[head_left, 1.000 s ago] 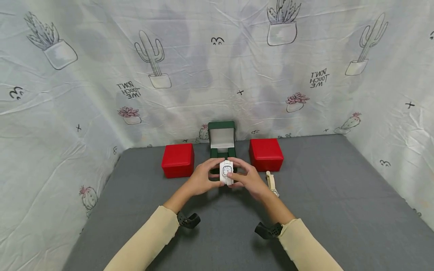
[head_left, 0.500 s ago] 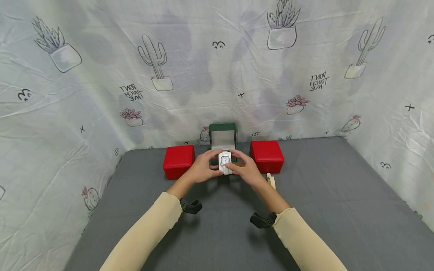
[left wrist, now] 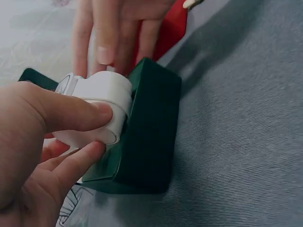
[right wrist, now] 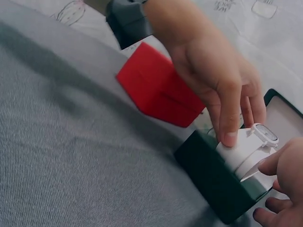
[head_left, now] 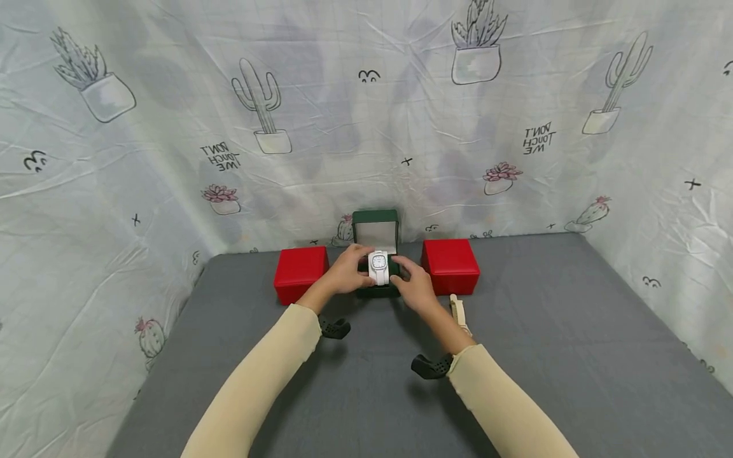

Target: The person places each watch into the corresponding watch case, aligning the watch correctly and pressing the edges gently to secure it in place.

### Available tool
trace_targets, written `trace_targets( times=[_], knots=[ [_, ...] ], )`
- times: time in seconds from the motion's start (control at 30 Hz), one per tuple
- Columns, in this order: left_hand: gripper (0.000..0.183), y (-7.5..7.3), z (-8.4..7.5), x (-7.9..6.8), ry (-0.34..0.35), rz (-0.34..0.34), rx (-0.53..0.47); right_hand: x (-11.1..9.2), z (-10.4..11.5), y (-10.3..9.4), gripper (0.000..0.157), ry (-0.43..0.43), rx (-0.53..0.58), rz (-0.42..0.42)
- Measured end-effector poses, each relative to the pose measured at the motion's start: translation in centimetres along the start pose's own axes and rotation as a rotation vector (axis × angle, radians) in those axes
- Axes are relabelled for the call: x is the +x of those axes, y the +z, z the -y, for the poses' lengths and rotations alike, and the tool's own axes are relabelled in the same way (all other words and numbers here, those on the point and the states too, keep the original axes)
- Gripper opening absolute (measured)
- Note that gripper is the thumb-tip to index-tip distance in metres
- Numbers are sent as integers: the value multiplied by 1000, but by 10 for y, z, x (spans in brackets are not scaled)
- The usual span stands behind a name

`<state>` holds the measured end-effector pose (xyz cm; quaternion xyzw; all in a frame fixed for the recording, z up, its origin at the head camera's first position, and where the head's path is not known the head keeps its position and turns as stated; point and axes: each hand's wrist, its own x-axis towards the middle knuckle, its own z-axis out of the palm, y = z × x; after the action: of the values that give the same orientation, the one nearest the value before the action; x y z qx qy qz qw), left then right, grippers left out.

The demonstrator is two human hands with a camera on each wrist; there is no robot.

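Note:
A white wristwatch is wrapped round a white cushion, tilted in the mouth of a green watch box whose lid stands up behind. My left hand grips the cushion at one end, thumb and fingers pinching it with the strap. On the opposite side, my right hand has its fingers spread by the box's right edge. A small gap parts it from the watch in the head view; whether it touches the cushion's far end, I cannot tell.
Red boxes stand closed on both sides, the left red box and the right red box. A cream-strapped watch lies on the grey tabletop beside my right forearm. A printed curtain hangs behind.
Both hands moved forward with the watch, from in front of the green box to its opening. My right hand's fingers have come away from the watch face; the left hand keeps its grip.

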<state>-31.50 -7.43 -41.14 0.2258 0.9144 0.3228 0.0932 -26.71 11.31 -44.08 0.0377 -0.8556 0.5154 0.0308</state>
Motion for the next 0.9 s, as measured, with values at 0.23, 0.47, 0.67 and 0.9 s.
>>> trace_targets(
  times=[0.23,0.47,0.67,0.9],
  knots=[
    [72,1,4,7,-11,69,108,2,-10,7,44,-23,-115,33],
    [71,0,3,12,-62,145,156,2,-12,11,42,-14,-89,4],
    [69,0,4,14,-69,130,129,6,-12,14,39,3,-71,-62],
    [33,1,2,12,-139,-476,-278,11,-13,17,38,37,-80,-84]
  ],
)
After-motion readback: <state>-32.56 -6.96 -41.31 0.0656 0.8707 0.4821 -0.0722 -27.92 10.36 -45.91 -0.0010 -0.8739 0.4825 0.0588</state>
